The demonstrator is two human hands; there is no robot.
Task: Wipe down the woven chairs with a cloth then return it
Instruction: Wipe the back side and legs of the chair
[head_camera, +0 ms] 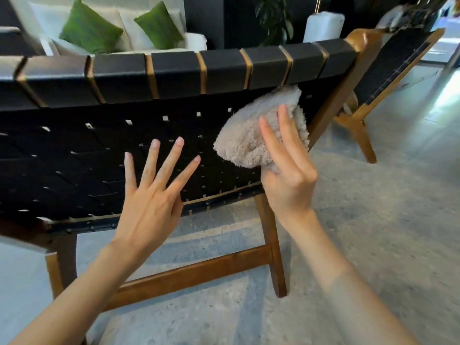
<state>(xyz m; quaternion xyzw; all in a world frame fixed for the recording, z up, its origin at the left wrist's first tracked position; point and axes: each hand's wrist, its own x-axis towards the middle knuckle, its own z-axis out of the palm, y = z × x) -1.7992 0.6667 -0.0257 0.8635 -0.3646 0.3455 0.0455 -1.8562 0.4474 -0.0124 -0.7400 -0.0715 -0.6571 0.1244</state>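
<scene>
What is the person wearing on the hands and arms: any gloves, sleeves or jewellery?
Nothing shows. The left hand and right hand are bare: no gloves, no rings, short nails that look unpainted. The left forearm and right forearm are bare to the frame edge, with no sleeves, watch or bracelet in view.

Floor: grey speckled concrete.
Near woven chair & far chair stand on it, wood legs, apart.

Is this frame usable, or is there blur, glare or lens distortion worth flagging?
Head view: cloth, left hand and right hand are sharp; the near woven chair's top rail bows from wide-angle distortion; edges smear, worst top right; glare washes out the floor at far right.
</scene>
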